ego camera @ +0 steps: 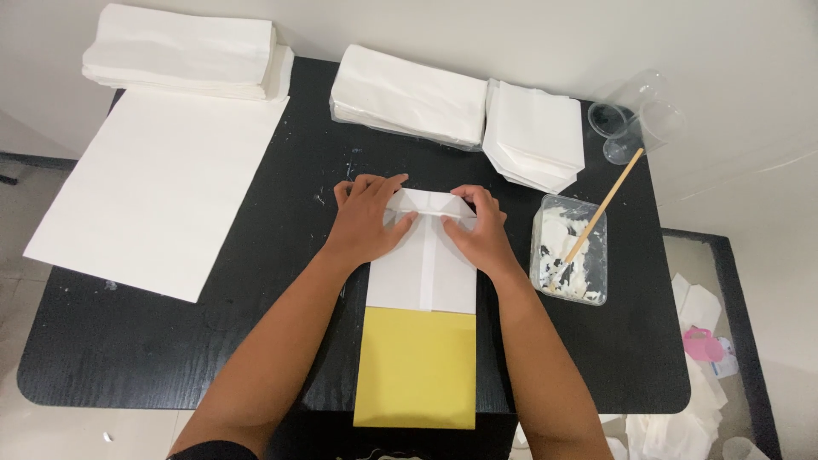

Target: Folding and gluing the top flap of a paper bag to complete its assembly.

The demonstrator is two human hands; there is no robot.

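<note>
Left grip point(368, 220) and right grip point(482, 228) flat, pressing folded top of white paper bag point(423, 273); glue tub point(571, 249) at 3 o'clock on bench point(128, 349).

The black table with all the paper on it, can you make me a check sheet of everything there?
Surface: black wooden table with rounded corners, with white smears.
Job's things: white folded paper bag lying flat over a yellow sheet; its top end is folded into flaps.
Clutter: large white paper sheet, three stacks of white folded paper, clear plastic tub of white paste with a wooden stick, clear plastic cups.
Hands: left hand and right hand both press on the bag's folded flaps.
Cables: nothing seen.
Surroundings: pale floor, paper scraps and a pink object to the right.
</note>
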